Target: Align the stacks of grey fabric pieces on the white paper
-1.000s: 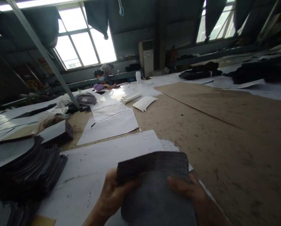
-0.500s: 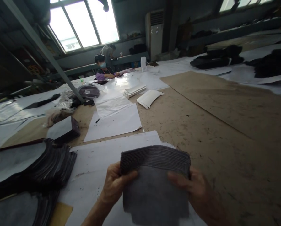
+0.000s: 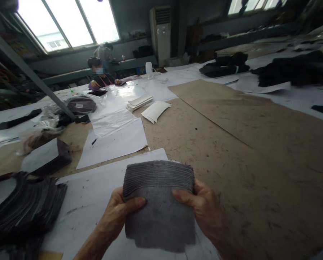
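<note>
I hold a thick stack of grey fabric pieces [image 3: 160,213] upright in front of me, its layered top edge facing up. My left hand [image 3: 118,213] grips the stack's left side with the thumb across its front. My right hand [image 3: 201,209] grips the right side the same way. Under the stack lies a large white paper sheet [image 3: 96,191] on the brown work table [image 3: 231,151].
A fanned heap of dark cut pieces [image 3: 23,209] lies at the left, with a smaller dark stack [image 3: 46,157] behind it. More white sheets [image 3: 115,141] and white folded pieces [image 3: 156,110] lie further back. A seated person [image 3: 99,77] works at the far side. Black fabric piles [image 3: 293,70] lie at the right.
The view has tilted down and shifted, so the stack now sits more to the left and fully in sight. Both hands keep the same grip on it.
</note>
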